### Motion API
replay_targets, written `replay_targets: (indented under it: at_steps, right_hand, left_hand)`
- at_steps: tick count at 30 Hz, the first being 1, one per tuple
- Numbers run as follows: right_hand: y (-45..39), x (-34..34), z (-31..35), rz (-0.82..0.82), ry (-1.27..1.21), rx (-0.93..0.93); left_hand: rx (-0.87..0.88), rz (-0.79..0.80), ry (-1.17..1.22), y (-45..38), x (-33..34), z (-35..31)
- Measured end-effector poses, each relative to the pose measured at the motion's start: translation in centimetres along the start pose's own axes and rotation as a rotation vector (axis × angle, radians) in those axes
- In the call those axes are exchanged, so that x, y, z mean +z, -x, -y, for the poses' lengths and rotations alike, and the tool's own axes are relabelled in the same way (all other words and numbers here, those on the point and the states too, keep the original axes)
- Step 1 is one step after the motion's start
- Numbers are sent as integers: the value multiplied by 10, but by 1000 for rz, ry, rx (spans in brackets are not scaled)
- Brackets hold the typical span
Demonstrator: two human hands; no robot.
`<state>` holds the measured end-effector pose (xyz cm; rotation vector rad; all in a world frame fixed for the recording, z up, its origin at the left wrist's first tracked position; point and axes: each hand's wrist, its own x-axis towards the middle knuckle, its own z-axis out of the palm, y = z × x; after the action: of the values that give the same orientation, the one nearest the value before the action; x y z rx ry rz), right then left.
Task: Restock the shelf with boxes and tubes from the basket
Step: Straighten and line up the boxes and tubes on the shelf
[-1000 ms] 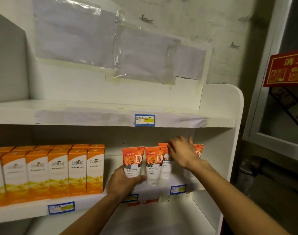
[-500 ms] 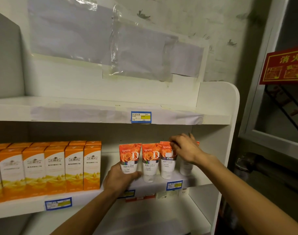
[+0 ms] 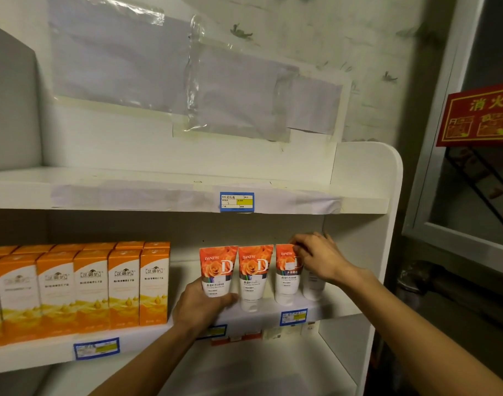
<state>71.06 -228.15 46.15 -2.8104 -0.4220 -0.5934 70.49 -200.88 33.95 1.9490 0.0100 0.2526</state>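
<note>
On the white middle shelf (image 3: 244,317), orange cardboard boxes (image 3: 81,287) and four orange-and-white plastic tubes (image 3: 256,275) already stand. Left hand (image 3: 200,305) grasps the first tube's base, right hand (image 3: 316,257) pinches the third's top; the basket is unseen, so the remainder is unclear.

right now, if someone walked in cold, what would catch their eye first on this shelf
Most likely the row of orange rose-printed tubes standing cap-down on the middle shelf, with the left hand gripping the leftmost tube and the right hand at the tops of the two on the right. Next, the block of orange boxes filling the shelf's left side.
</note>
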Motion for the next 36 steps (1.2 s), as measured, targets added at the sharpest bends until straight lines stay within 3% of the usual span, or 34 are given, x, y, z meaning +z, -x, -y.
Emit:
replay_targets:
  at_steps: [15, 21, 36]
  right_hand:
    - [-1, 0, 13, 65, -182, 96]
    - [1, 1, 11, -17, -48, 68]
    - [-1, 6, 37, 1, -88, -22]
  left_hand:
    - [8, 7, 8, 3, -2, -3]
    - [7, 7, -8, 3, -2, -3]
    - [20, 3, -32, 5, -1, -5]
